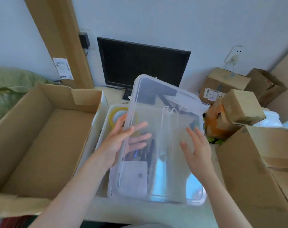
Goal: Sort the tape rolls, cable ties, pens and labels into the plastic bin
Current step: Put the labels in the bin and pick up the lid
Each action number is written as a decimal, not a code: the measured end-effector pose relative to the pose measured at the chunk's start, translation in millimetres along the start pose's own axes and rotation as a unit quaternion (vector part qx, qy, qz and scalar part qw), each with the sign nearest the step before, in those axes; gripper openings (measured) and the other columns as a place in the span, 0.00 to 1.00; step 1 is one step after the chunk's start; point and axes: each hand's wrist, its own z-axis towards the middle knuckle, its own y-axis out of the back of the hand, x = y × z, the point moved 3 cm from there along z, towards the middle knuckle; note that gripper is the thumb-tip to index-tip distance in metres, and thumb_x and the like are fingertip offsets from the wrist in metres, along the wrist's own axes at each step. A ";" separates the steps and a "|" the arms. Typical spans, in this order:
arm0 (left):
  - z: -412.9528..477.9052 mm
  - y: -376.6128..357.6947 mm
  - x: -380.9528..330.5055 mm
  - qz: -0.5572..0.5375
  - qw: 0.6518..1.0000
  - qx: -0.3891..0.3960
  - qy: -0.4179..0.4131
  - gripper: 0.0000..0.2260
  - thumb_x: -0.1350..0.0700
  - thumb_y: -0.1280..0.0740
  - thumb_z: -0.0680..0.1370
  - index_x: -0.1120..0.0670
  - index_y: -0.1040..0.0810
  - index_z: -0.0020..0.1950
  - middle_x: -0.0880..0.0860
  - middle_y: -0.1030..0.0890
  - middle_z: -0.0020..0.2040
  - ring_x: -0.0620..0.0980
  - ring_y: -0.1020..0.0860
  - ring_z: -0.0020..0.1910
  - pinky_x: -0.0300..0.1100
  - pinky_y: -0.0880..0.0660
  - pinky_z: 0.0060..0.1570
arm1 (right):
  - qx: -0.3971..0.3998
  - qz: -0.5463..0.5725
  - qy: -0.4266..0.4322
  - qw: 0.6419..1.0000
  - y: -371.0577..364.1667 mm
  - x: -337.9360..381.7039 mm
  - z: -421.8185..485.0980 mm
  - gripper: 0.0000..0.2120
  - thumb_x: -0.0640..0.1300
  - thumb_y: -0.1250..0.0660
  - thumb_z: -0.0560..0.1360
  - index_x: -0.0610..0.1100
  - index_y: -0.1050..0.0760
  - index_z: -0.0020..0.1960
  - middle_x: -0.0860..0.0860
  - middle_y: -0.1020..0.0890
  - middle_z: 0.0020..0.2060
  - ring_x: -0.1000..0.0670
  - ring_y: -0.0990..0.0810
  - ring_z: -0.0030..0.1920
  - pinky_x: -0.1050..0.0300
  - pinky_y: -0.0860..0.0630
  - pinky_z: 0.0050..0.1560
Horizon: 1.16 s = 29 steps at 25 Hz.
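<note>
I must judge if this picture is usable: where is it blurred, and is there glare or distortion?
Head view: motion blur smears both hands, left hand and right hand, and the clear lid they hold; bluish glare lies on the lid's near end; wide-angle distortion bends the leaning cardboard; the monitor looks sharper.

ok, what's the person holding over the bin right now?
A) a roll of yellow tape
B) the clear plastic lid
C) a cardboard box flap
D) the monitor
B: both hands, left hand and right hand, grip the clear plastic lid tilted above the bin; the yellow tape roll lies inside.
</note>
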 end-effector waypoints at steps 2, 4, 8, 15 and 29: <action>-8.1 29.3 -19.3 0.011 1.000 -0.001 -0.012 0.21 0.61 0.40 0.76 0.43 0.33 0.66 0.56 0.17 0.57 0.61 0.17 0.50 0.48 0.18 0.42 | 0.011 0.040 -0.045 0.998 -8.9 -1.5 -3.7 0.27 0.43 0.38 0.78 0.44 0.42 0.75 0.49 0.43 0.76 0.50 0.47 0.76 0.58 0.49 0.73; -14.4 54.4 -27.8 0.036 0.999 -0.015 -0.007 0.18 0.61 0.42 0.79 0.44 0.32 0.65 0.56 0.17 0.55 0.60 0.17 0.49 0.45 0.18 0.40 | 0.040 0.155 -0.085 0.983 -20.7 3.9 -9.0 0.29 0.43 0.40 0.80 0.46 0.48 0.77 0.54 0.43 0.75 0.55 0.46 0.75 0.59 0.48 0.74; -19.6 85.9 -23.8 0.083 0.991 -0.104 -0.017 0.13 0.64 0.41 0.80 0.48 0.28 0.58 0.57 0.16 0.50 0.56 0.15 0.44 0.42 0.18 0.42 | 0.063 0.197 -0.119 0.971 -41.7 10.5 -19.3 0.26 0.40 0.42 0.80 0.43 0.45 0.76 0.53 0.37 0.73 0.56 0.38 0.72 0.64 0.42 0.69; -19.8 95.3 -8.8 0.354 0.916 -0.180 -0.064 0.19 0.60 0.41 0.80 0.57 0.33 0.71 0.47 0.28 0.66 0.44 0.31 0.63 0.37 0.36 0.60 | 0.051 0.101 -0.149 0.982 -57.6 1.9 -20.0 0.25 0.38 0.45 0.81 0.43 0.45 0.76 0.47 0.34 0.73 0.47 0.36 0.73 0.56 0.40 0.69; -20.8 124.5 14.8 0.346 0.917 -0.193 -0.038 0.18 0.62 0.40 0.80 0.57 0.30 0.70 0.53 0.23 0.64 0.51 0.26 0.63 0.42 0.31 0.62 | 0.043 0.027 -0.122 0.991 -69.2 -4.6 -22.7 0.25 0.38 0.48 0.79 0.49 0.40 0.75 0.46 0.21 0.61 0.46 0.23 0.51 0.60 0.32 0.50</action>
